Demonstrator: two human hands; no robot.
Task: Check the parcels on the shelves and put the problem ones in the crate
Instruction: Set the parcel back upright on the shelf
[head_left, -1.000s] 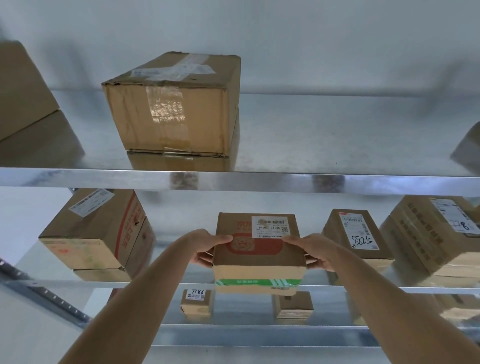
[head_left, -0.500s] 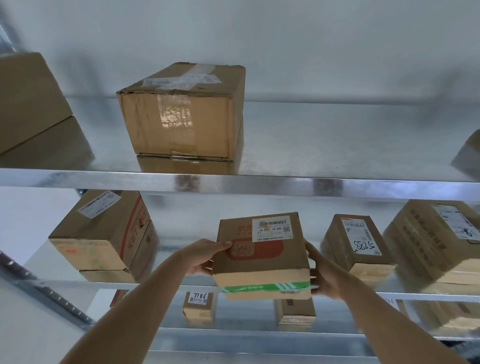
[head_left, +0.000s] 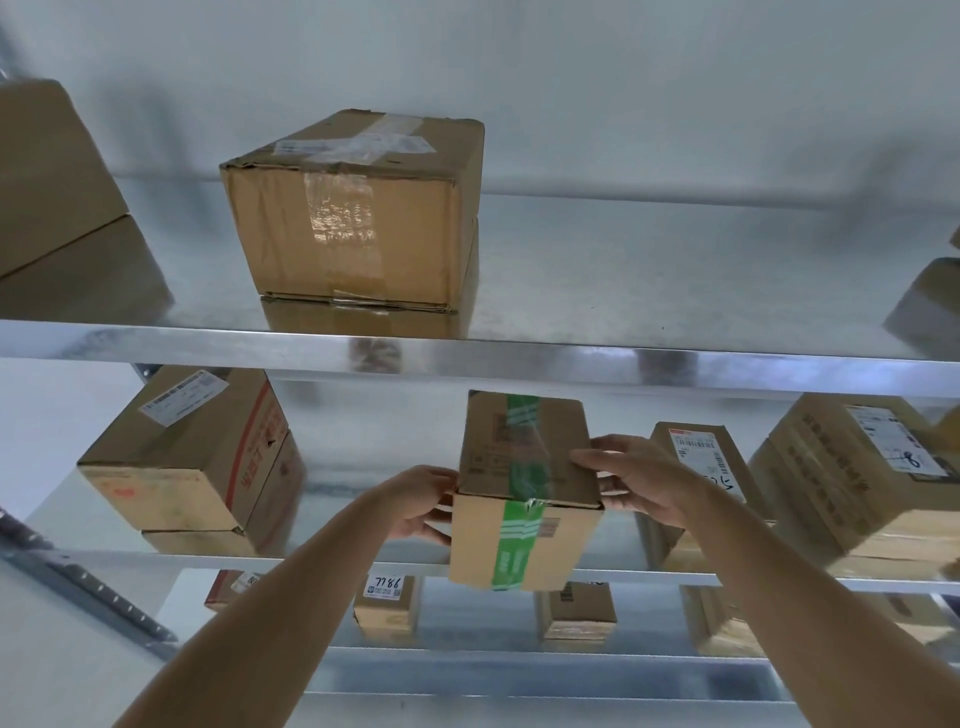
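I hold a small cardboard parcel (head_left: 524, 493) with a green tape band in front of the middle shelf (head_left: 363, 558), between both hands. My left hand (head_left: 421, 501) grips its left side. My right hand (head_left: 639, 480) grips its right side, thumb on the top face. The green tape runs over the top and down the front, and it is torn at the front upper edge. The label that showed earlier is hidden. No crate is in view.
A large taped box (head_left: 353, 213) sits on the top shelf (head_left: 623, 358). On the middle shelf stand a labelled box at left (head_left: 192, 457) and two labelled boxes at right (head_left: 696, 457), (head_left: 862, 467). Several small parcels, one marked 7786 (head_left: 385, 603), lie on the lower shelf.
The parcel has been turned in my hands: its labelled face rolled out of sight and the green-taped faces now show. My right thumb moved onto the top.
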